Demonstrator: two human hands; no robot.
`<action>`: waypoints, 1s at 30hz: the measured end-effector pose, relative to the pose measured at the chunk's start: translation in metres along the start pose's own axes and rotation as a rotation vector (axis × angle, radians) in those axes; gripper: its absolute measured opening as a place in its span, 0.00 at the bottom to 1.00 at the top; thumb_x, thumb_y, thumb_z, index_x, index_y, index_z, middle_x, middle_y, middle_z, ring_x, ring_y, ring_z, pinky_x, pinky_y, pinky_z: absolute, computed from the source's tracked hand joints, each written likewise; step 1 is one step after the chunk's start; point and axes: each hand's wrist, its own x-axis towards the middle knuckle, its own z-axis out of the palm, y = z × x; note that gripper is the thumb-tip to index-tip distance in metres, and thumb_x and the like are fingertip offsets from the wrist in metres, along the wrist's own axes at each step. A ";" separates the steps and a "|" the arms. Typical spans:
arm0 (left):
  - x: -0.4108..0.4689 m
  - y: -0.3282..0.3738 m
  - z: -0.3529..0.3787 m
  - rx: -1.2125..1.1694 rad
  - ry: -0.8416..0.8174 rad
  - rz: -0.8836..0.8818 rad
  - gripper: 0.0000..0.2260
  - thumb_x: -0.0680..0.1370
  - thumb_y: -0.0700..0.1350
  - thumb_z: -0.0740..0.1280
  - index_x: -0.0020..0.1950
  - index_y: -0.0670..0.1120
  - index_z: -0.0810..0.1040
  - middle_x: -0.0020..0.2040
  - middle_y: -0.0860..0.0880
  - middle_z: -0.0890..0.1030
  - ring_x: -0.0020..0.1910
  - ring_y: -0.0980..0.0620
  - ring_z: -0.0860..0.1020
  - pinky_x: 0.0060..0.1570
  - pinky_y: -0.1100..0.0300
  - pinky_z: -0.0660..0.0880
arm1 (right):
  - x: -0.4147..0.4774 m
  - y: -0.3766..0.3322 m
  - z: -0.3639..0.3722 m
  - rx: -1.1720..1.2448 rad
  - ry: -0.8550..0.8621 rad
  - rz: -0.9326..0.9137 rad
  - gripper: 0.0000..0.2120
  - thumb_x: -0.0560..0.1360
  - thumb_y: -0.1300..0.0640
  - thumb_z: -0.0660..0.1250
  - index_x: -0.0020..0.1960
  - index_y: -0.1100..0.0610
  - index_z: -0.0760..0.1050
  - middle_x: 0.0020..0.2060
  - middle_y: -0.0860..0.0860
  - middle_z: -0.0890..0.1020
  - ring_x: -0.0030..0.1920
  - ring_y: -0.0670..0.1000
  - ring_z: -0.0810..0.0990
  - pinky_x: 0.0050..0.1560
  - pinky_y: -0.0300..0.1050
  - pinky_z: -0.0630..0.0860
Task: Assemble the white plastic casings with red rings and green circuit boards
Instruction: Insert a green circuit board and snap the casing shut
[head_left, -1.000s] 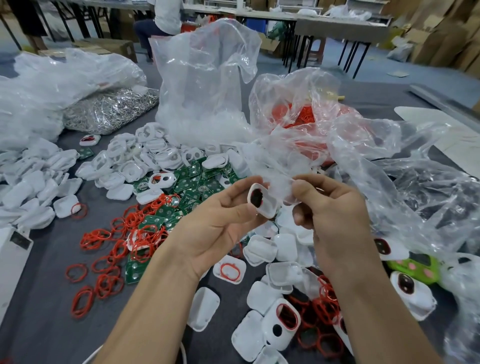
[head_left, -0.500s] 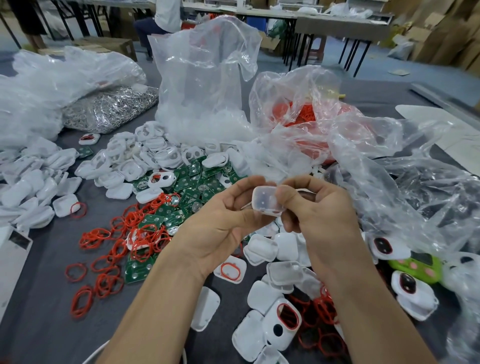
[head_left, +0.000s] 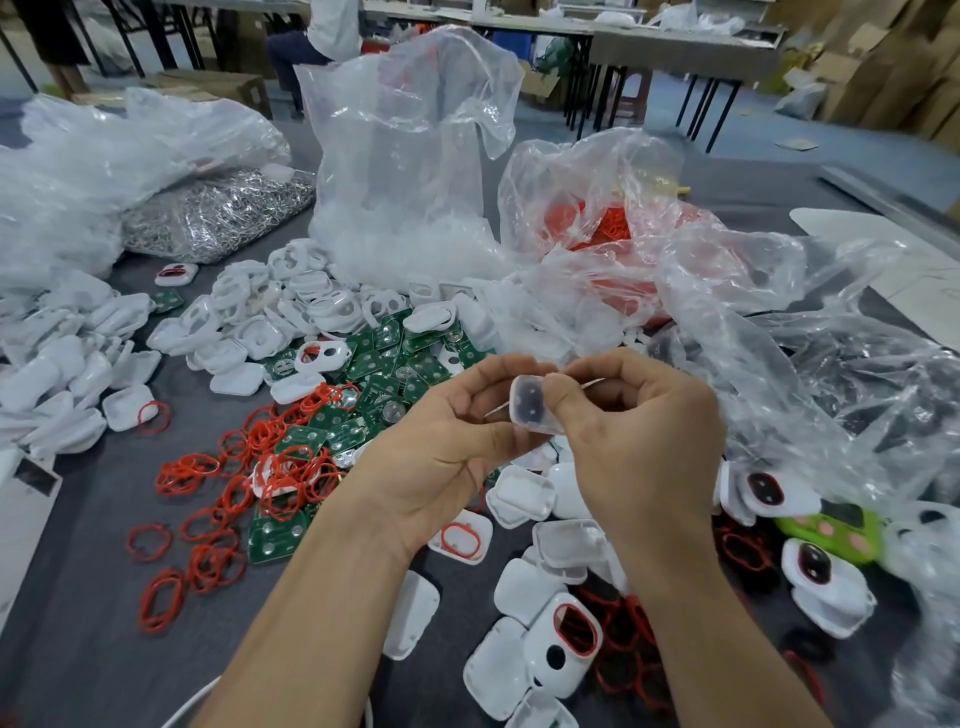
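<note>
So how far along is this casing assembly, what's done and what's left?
Done: a few ringed casings lie at the right. In hand: the left hand and right hand pinch one white casing between them. Left: most of it, judging by the heaps of loose casings, red rings and green circuit boards.

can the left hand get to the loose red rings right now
Probably yes: the red rings lie uncovered on the table just left of the left hand. But it and the right hand both hold the white casing, so it must let go first.
</note>
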 end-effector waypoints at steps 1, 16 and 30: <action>0.000 0.000 0.000 -0.003 -0.001 0.001 0.25 0.67 0.23 0.66 0.61 0.39 0.77 0.57 0.40 0.83 0.54 0.44 0.83 0.57 0.55 0.82 | 0.000 0.000 0.000 -0.012 0.004 -0.007 0.10 0.70 0.55 0.80 0.36 0.47 0.80 0.27 0.37 0.82 0.28 0.41 0.82 0.28 0.31 0.73; 0.001 -0.002 0.000 -0.017 0.009 0.033 0.22 0.67 0.23 0.67 0.58 0.40 0.79 0.58 0.43 0.84 0.55 0.47 0.84 0.53 0.57 0.83 | -0.001 0.004 0.003 -0.085 0.038 0.001 0.10 0.69 0.50 0.81 0.38 0.47 0.80 0.28 0.40 0.81 0.28 0.44 0.80 0.29 0.35 0.73; 0.003 -0.002 0.000 -0.084 0.019 0.020 0.21 0.67 0.24 0.65 0.51 0.43 0.86 0.58 0.43 0.85 0.54 0.48 0.85 0.57 0.53 0.81 | 0.017 0.010 -0.011 0.325 -0.215 0.454 0.23 0.78 0.38 0.68 0.36 0.55 0.82 0.27 0.53 0.81 0.23 0.47 0.70 0.25 0.37 0.67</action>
